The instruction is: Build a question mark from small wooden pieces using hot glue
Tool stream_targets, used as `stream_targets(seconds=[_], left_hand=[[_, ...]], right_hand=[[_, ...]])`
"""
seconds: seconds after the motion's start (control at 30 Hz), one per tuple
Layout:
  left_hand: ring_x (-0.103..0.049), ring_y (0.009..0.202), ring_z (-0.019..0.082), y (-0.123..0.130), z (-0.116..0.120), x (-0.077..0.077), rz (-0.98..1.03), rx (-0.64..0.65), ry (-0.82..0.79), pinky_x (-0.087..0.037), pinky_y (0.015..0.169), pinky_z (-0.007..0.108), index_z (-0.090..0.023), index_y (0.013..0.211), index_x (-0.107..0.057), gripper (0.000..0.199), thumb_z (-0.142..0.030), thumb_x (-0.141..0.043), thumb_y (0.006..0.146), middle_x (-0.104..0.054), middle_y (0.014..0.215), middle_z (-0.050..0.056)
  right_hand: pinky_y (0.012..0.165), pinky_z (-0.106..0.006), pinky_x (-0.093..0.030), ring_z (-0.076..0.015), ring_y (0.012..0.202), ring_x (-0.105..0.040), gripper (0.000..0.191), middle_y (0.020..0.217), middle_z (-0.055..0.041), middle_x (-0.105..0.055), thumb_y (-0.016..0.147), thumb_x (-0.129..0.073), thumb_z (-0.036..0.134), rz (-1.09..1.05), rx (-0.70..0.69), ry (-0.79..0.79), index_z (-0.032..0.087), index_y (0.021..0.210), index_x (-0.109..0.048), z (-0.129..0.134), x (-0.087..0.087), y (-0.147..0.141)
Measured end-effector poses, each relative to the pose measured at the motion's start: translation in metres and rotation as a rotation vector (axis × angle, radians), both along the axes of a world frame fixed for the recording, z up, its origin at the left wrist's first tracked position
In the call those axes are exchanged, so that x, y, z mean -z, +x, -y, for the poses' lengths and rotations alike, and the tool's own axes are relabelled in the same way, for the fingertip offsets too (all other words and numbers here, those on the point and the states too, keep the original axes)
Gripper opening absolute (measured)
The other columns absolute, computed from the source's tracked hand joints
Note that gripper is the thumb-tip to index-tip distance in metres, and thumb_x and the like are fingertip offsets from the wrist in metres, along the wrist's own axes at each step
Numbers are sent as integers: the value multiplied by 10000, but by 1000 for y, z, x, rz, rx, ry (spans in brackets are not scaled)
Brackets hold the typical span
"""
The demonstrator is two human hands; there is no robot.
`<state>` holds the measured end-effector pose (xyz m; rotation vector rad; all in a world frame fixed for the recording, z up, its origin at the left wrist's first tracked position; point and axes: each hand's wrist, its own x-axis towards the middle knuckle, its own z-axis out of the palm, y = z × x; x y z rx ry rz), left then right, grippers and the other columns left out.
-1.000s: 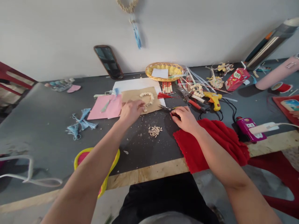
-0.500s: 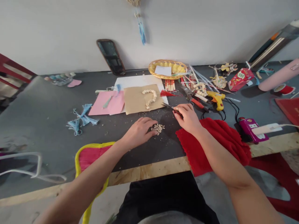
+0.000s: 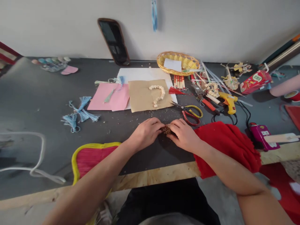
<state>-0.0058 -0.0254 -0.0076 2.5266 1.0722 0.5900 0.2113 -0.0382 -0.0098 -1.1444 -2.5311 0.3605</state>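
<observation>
A small pile of short, cut pieces (image 3: 167,130), like bits of stick, lies on the dark table between my two hands. My left hand (image 3: 148,132) curves in from the left, fingertips at the pile's edge. From the right, my right hand (image 3: 184,134) cups the pile, its thumb and fingers apart around the pieces. Just beyond it, scissors (image 3: 187,111) with a yellow and a red handle lie open on the table. Pale pieces set in a curved row (image 3: 163,92) rest on the brown card (image 3: 140,97). My hands partly cover the pile.
Pink paper (image 3: 96,101) and blue tassels (image 3: 82,109) lie to the left. Behind are a wicker basket (image 3: 161,59) and a leaning phone (image 3: 113,40). Pliers (image 3: 209,104), a yellow glue gun (image 3: 229,101), red cloth (image 3: 225,143) and a purple power strip (image 3: 261,134) occupy the right.
My right hand has let go of the scissors, which now lie on the table, and has moved down to the pile. My left hand has come closer to it. The view has shifted.
</observation>
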Motion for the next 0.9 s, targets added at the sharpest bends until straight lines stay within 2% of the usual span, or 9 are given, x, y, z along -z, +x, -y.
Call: stream_targets(seconds=[0.13, 0.2, 0.3, 0.4, 0.5, 0.63, 0.77, 0.9], left_hand=[[-648, 867, 201, -3, 1, 3, 38, 10, 60, -546, 803, 336, -146, 1018, -680, 197, -125, -501, 937, -680, 929, 86], [-655, 882, 194, -5, 2, 1, 76, -2, 35, -547, 804, 320, -144, 1045, -671, 183, -143, -522, 939, -690, 956, 87], [-656, 939, 220, -8, 1, -4, 78, 2, 16, -547, 838, 342, -124, 1100, -656, 209, -195, -605, 909, -692, 1016, 111], [-642, 947, 262, -10, 0, -7, -1, 15, 64, -538, 859, 406, -113, 1098, -665, 242, -209, -650, 876, -687, 1006, 123], [-639, 889, 241, -10, 0, -6, -20, 20, 72, -538, 822, 387, -127, 1030, -682, 162, -163, -597, 897, -682, 942, 103], [-643, 847, 207, -5, 2, 0, 8, 52, 80, -532, 786, 344, -147, 985, -682, 177, -134, -513, 932, -682, 896, 84], [-648, 854, 197, -1, 5, 1, 40, 71, 74, -525, 786, 330, -155, 1005, -673, 189, -141, -494, 944, -692, 897, 75], [-636, 891, 212, -3, 5, -3, 17, 49, 43, -518, 829, 361, -157, 1027, -676, 182, -153, -522, 929, -692, 929, 86]], right_hand=[[836, -432, -533, -248, 904, -562, 114, 973, -102, -647, 931, -556, 183, -39, -34, -35, 166, 1003, -644, -1, -3, 1], [865, -437, -535, -252, 951, -579, 157, 1012, -105, -649, 922, -576, 182, -83, -26, -49, 167, 1070, -628, -1, -2, 2], [913, -457, -533, -273, 1024, -583, 319, 1082, -124, -642, 893, -644, 230, -113, 7, -55, 146, 1195, -589, -1, 1, 4], [898, -460, -534, -274, 988, -581, 271, 1056, -122, -641, 892, -644, 238, -78, -9, -35, 145, 1146, -624, -1, 2, 4], [868, -441, -536, -257, 941, -579, 196, 1024, -109, -648, 905, -618, 212, -67, -21, -30, 155, 1090, -647, -2, 2, 3], [900, -444, -519, -267, 992, -580, 310, 1072, -124, -658, 910, -629, 273, -78, -21, -18, 130, 1184, -608, -2, 1, 2], [850, -422, -514, -248, 912, -581, 175, 992, -115, -658, 936, -582, 263, -43, -41, 4, 143, 1042, -654, -3, 0, 1], [852, -420, -509, -252, 925, -580, 162, 998, -112, -657, 914, -617, 251, -57, -39, -10, 149, 1035, -651, -2, 0, 1]])
